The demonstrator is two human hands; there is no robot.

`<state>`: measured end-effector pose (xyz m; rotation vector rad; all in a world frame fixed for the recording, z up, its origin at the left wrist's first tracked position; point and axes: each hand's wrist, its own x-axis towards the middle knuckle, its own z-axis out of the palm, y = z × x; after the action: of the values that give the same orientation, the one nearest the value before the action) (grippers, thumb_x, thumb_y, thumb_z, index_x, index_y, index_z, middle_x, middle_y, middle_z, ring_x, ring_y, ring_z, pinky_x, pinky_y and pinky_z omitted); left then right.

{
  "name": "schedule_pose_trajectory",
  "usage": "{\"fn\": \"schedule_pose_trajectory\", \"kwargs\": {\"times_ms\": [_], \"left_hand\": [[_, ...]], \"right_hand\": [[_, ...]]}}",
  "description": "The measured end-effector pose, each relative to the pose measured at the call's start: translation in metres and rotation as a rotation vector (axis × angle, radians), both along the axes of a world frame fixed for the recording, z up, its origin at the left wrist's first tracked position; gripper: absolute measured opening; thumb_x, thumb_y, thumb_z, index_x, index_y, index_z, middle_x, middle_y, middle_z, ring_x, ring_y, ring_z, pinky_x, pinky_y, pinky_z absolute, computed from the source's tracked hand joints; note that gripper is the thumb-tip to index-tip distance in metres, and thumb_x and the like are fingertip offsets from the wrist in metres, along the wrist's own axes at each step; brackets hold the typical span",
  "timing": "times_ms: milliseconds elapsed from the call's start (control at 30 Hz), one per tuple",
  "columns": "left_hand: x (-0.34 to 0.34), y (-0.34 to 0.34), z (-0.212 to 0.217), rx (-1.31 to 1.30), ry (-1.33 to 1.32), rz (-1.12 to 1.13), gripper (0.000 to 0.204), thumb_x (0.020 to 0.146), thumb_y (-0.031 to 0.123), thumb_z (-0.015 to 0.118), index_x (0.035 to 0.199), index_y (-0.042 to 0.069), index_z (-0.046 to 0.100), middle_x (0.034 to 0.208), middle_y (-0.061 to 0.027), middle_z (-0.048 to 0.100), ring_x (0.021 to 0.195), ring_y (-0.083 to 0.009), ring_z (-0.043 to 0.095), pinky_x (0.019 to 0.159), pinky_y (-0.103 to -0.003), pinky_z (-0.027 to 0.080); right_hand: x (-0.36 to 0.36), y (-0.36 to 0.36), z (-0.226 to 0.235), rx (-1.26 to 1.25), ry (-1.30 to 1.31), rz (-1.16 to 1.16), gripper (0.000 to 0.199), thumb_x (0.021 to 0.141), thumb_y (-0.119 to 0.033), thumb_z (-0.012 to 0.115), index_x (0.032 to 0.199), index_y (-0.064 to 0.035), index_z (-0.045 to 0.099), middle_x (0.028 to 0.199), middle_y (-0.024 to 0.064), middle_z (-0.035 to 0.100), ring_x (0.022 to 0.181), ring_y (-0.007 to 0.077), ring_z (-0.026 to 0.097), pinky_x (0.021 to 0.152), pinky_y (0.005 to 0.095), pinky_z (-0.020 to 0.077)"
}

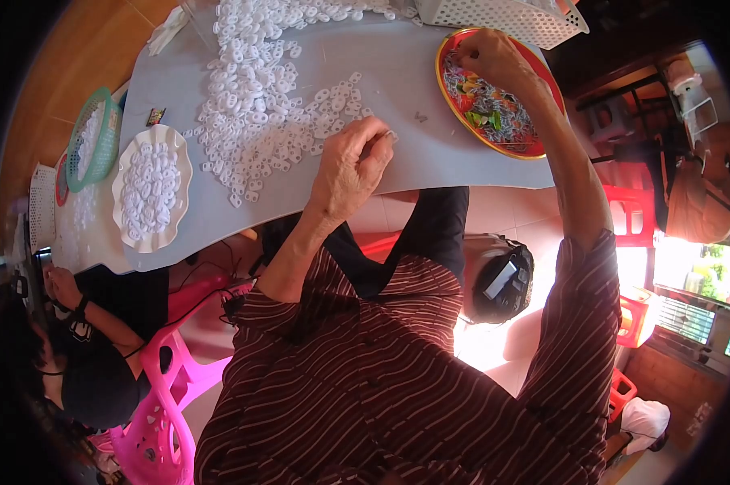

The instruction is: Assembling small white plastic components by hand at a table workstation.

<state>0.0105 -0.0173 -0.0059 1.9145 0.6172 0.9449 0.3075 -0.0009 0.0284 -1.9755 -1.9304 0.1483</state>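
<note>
My left hand (pixel 350 166) is held just above the grey table's near part, its fingers curled into a pinch. A small whitish piece (pixel 392 136) shows at its fingertips, too small to make out fully. Beside it spreads a large heap of white oval plastic pieces with holes (pixel 248 97). My right hand (pixel 498 61) reaches over the far side of a round red tray with a gold rim (pixel 539 149). Its fingers are bent together, and what they hold, if anything, is hidden. Many thin, silvery small parts (pixel 494 101) lie in the tray over a coloured pattern.
A scalloped white dish (pixel 185 174) full of white pieces stands at the table's left. Beyond it are a green basket (pixel 110 137) and a seated person's hand (pixel 60 287). A white perforated basket (pixel 502 20) sits at the back right. A pink chair (pixel 159 404) stands lower left.
</note>
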Motion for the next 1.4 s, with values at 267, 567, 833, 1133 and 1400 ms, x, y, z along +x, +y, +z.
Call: {"fn": "schedule_pose_trajectory", "kwargs": {"times_ms": [267,567,833,1133,1400], "left_hand": [[-0.001,0.0,0.0,-0.008,0.009,0.007,0.006,0.083,0.003,0.057,0.082,0.0,0.052,0.066,-0.0112,0.053,0.057,-0.0209,0.052,0.055,-0.031,0.043],[-0.001,0.001,-0.005,0.027,-0.007,-0.015,0.006,0.086,0.005,0.056,0.086,0.0,0.053,0.061,-0.0039,0.048,0.054,-0.0099,0.044,0.052,-0.024,0.04],[0.0,0.002,-0.006,0.055,-0.025,-0.002,0.006,0.086,0.006,0.057,0.085,0.001,0.053,0.061,-0.004,0.048,0.055,-0.0098,0.044,0.052,-0.024,0.039],[-0.001,0.001,-0.003,0.018,-0.002,-0.022,0.005,0.086,0.005,0.057,0.087,0.001,0.054,0.064,-0.0056,0.051,0.055,-0.0108,0.047,0.053,-0.025,0.041],[-0.001,-0.001,-0.003,0.041,-0.019,-0.008,0.006,0.087,0.006,0.056,0.087,0.0,0.053,0.064,-0.0061,0.051,0.055,-0.0122,0.047,0.054,-0.026,0.041]], "right_hand": [[-0.009,0.0,0.003,-0.015,0.008,-0.047,0.015,0.072,-0.011,0.065,0.077,0.0028,0.067,0.063,0.0139,0.063,0.056,0.0205,0.06,0.058,0.0347,0.0473],[-0.001,-0.007,0.006,0.011,-0.052,-0.067,0.014,0.069,-0.011,0.064,0.08,-0.0045,0.071,0.068,0.0148,0.064,0.069,0.028,0.065,0.069,0.0385,0.0503],[-0.004,-0.004,0.008,0.003,-0.075,-0.052,0.015,0.07,-0.01,0.063,0.082,-0.0062,0.071,0.073,0.0149,0.065,0.071,0.0289,0.064,0.069,0.0397,0.0501],[-0.012,-0.002,0.007,0.057,-0.149,0.002,0.012,0.074,-0.009,0.062,0.082,-0.004,0.068,0.072,0.0146,0.065,0.069,0.0285,0.064,0.068,0.0372,0.0496],[-0.012,0.001,0.006,-0.061,-0.274,-0.065,0.016,0.07,-0.008,0.065,0.084,-0.0026,0.068,0.078,0.0174,0.064,0.077,0.0331,0.063,0.071,0.0415,0.0497]]}}
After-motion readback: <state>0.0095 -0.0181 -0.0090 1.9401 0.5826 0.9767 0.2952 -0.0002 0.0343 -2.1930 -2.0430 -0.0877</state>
